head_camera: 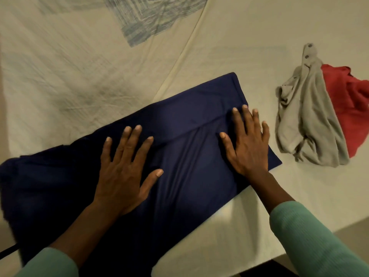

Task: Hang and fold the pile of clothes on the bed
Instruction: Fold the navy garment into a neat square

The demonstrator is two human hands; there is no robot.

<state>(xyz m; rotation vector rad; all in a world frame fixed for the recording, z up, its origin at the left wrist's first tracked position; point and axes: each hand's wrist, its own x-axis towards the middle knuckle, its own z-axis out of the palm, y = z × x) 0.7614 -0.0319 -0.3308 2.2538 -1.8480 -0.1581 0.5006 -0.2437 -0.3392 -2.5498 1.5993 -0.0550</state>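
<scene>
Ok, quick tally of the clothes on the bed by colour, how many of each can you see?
Navy: 1, the navy garment lying flat under both open hands
Grey: 1, the grey garment, crumpled
Red: 1, the red garment, partly under the grey one
Pale blue striped: 1, the striped garment, blurred, at the far edge
Total: 4

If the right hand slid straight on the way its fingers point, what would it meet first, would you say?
The right hand lies flat on the navy garment, fingers aimed up-frame. It would likely cross the garment's edge onto the bare cream sheet; the grey garment sits off to its side.
</scene>
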